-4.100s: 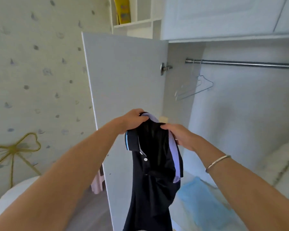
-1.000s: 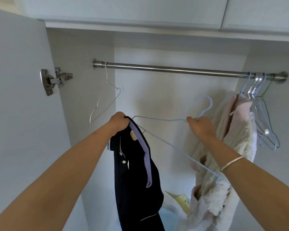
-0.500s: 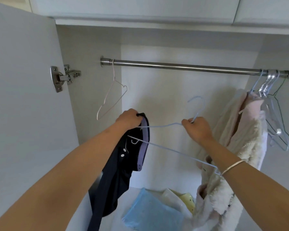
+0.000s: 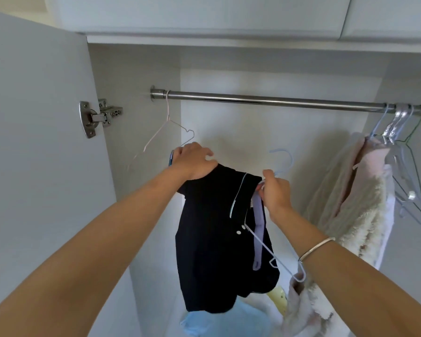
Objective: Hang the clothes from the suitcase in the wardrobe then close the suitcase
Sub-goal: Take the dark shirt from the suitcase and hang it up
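Observation:
A black polo shirt [image 4: 214,242] with a lilac collar lining hangs in front of the open wardrobe, below the steel rail [image 4: 265,100]. My left hand [image 4: 195,161] grips its left shoulder from above. My right hand [image 4: 274,190] holds the neck of a light blue wire hanger [image 4: 281,164], whose hook points up and whose lower arm pokes out of the shirt's collar toward my right wrist. The left part of the hanger is hidden inside the shirt. The suitcase is out of sight.
A bare pink wire hanger [image 4: 167,132] hangs at the rail's left end. At the right end hang a fluffy pink and cream garment [image 4: 355,190] and several bare hangers [image 4: 410,181]. Blue and yellow folded items [image 4: 219,322] lie on the wardrobe floor. The open door [image 4: 39,142] stands left.
The hanger has gone into the shirt's collar. My left hand has shifted from the collar to the shirt's shoulder, and the shirt now spreads between both hands.

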The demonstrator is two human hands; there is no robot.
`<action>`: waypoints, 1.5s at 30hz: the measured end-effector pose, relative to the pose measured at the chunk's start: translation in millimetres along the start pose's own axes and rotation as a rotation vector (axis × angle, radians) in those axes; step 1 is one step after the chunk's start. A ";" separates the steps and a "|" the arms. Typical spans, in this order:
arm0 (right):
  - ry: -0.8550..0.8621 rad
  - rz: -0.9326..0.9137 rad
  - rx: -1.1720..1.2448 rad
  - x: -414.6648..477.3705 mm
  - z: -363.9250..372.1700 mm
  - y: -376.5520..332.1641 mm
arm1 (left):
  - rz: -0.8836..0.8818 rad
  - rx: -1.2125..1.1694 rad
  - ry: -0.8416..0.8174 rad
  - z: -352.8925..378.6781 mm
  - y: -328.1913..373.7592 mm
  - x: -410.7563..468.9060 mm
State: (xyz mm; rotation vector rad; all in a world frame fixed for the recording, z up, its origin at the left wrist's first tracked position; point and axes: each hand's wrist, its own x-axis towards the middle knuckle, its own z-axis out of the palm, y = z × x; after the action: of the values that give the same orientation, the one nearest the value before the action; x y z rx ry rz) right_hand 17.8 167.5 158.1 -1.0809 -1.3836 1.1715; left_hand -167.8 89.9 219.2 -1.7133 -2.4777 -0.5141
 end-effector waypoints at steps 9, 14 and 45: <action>0.043 -0.134 -0.027 8.8 -10.0 -8.0 | 0.192 0.139 0.335 28.5 -16.5 -2.1; 0.052 -0.184 -0.031 12.9 -16.7 -12.4 | 0.230 0.278 0.100 12.4 -9.9 3.2; -0.379 0.503 -0.472 3.3 -44.7 88.7 | -0.023 -0.577 0.205 -16.9 45.8 -15.9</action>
State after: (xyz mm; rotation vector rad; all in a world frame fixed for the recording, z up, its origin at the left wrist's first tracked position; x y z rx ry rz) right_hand 64.6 187.9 72.8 -1.6727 -1.8014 1.5059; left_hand -121.7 84.7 241.3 -1.6755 -2.3401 -1.4406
